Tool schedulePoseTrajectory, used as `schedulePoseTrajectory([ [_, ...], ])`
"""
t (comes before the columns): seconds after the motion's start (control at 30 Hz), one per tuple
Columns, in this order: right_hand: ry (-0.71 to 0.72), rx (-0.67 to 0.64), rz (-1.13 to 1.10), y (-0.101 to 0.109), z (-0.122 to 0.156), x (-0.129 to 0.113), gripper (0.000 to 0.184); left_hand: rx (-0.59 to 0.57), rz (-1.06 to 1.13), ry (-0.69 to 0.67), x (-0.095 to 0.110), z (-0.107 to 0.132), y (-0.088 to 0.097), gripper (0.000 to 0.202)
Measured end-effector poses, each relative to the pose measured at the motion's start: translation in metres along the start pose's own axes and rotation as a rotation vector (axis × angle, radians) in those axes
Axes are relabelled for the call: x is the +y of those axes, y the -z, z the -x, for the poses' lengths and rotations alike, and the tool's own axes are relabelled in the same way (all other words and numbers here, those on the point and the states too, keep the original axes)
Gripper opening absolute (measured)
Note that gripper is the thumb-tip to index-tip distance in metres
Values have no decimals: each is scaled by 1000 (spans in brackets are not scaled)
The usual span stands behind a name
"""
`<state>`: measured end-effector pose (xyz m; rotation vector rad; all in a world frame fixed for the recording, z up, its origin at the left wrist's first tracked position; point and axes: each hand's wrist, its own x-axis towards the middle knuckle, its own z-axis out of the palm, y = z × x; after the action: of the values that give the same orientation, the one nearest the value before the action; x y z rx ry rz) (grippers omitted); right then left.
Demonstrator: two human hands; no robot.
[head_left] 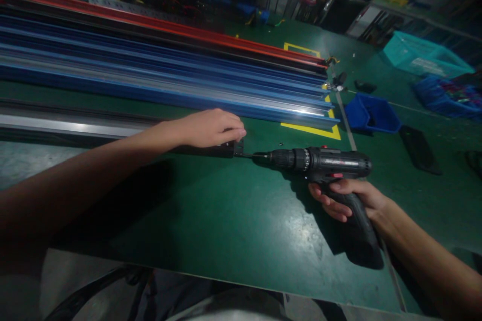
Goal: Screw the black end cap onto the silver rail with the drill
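Note:
My left hand is closed over the end of a long dark metal rail that lies on the green table, fingers pressed on a small black end bracket. My right hand grips the handle of a black cordless drill. The drill lies level, and its bit points left into the bracket at the rail's end.
A stack of long blue, silver and red rails lies behind the dark rail. A blue bin and a black flat piece sit to the right, with teal and blue crates further back. Yellow tape marks the table.

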<state>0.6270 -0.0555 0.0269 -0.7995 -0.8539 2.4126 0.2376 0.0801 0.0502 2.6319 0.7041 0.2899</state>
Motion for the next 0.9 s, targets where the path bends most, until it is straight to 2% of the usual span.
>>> schedulePoseTrajectory([
  [0.9, 1, -32, -7, 3, -2, 0, 30, -6, 19, -8, -3, -1, -1, 43],
])
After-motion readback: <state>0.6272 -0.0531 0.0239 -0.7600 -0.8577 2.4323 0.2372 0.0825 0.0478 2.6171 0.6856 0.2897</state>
